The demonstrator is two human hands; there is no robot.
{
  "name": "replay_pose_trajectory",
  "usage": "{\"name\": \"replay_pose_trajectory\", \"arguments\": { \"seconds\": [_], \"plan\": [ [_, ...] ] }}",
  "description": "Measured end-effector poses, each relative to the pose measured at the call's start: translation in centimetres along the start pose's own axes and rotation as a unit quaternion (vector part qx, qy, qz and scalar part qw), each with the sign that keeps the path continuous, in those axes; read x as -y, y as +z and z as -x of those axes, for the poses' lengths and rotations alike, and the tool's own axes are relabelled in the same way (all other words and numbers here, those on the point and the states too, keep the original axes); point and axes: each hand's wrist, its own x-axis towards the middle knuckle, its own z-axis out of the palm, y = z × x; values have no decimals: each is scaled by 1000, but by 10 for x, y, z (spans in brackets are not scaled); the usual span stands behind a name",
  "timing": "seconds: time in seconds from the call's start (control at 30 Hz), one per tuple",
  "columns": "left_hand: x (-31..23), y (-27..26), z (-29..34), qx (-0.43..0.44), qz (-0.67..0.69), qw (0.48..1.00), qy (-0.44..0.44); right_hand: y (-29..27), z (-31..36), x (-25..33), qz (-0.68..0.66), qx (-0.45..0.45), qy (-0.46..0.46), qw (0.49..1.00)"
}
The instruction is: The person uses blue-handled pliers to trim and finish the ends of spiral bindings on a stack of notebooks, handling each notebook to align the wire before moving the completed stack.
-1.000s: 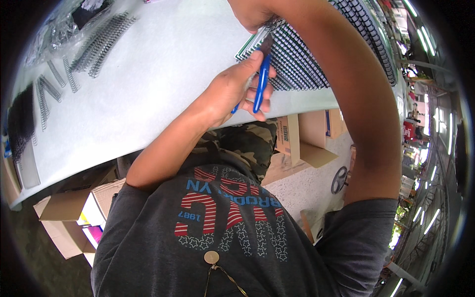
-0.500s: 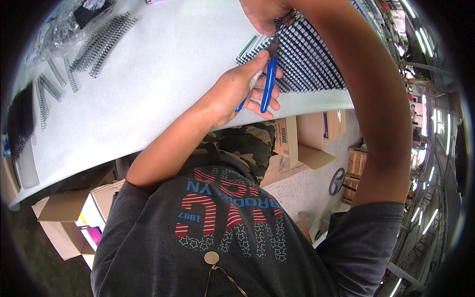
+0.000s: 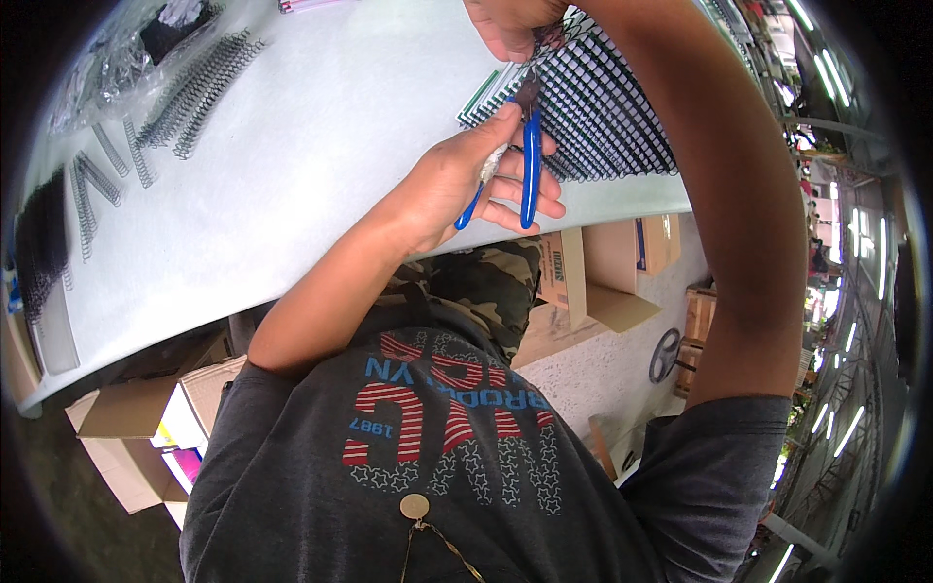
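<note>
My left hand [image 3: 457, 180] holds a pair of cutting pliers [image 3: 531, 165] with blue handles, which stand spread apart in my fingers. The dark jaws point away from me, at the far left corner of a fanned stack of spiral-bound notebooks [image 3: 607, 107] with black coils. White and green page edges [image 3: 483, 92] show along the stack's left side. Just beyond the jaws, my right hand [image 3: 507, 27] reaches over from the right, its fingers bent down at the same corner beside dark coil wire. What those fingers pinch is hidden.
Loose black wire coils [image 3: 199, 87] lie on the white table [image 3: 321, 146] at left, near clear plastic wrapping [image 3: 107, 73]. A bundle of dark coils [image 3: 44, 233] sits at the far left edge. Opened cardboard boxes [image 3: 126, 408] stand below the table, left and right.
The pliers' handles have spread wider, and the jaws have drawn slightly left. My right hand has shifted a little left along the notebooks' corner.
</note>
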Motion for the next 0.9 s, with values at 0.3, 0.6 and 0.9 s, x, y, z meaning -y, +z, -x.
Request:
{"name": "replay_pose_trajectory", "arguments": {
  "seconds": [0.3, 0.6, 0.9],
  "plan": [
    [-1, 6, -3, -29, -50, 998, 7, 0, 2, -4, -1, 6, 7, 1000],
    [-5, 6, 0, -9, -46, 999, -4, 0, 6, -6, -1, 8, 13, 1000],
    [-11, 1, -7, 1, -38, 999, 15, 0, 11, -5, 1, 0, 27, 1000]
  ]
}}
